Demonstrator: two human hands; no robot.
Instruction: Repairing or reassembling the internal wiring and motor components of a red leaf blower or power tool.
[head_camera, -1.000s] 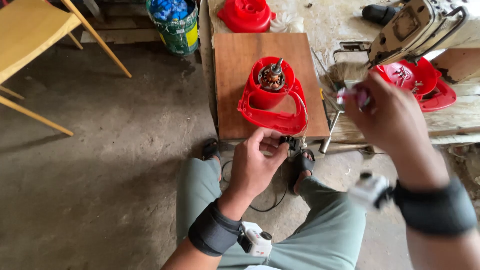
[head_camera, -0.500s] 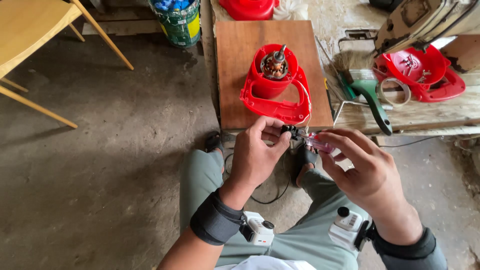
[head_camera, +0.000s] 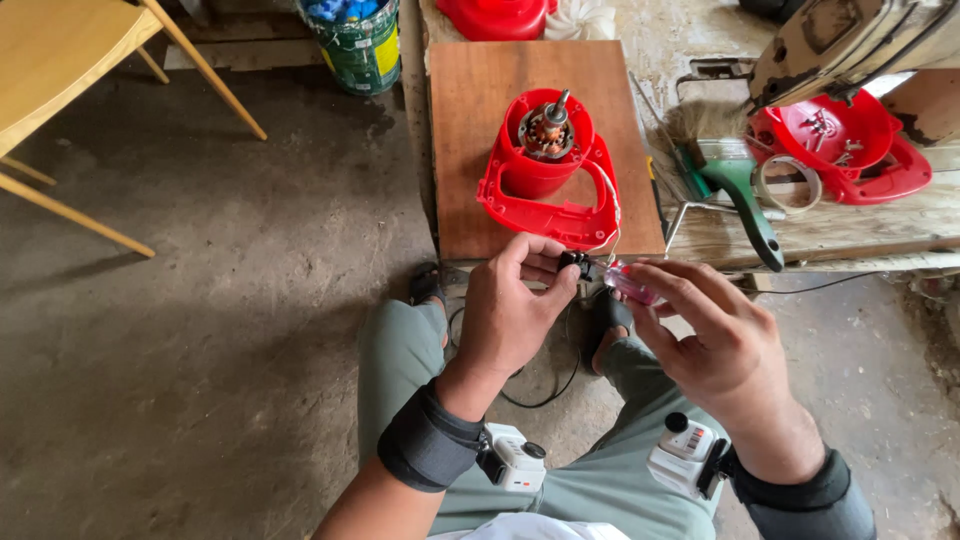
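Pinching a small black part (head_camera: 573, 262) in our left hand (head_camera: 515, 305), we gripped a pink-handled screwdriver (head_camera: 630, 281) in our right hand (head_camera: 715, 335), below the red motor housing (head_camera: 548, 175) on the desk (head_camera: 480, 120).

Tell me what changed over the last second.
The right hand came down from beside the red tray, carrying a pink-handled tool to the small black part pinched in the left hand. The left hand and the red motor housing on the board stayed put.
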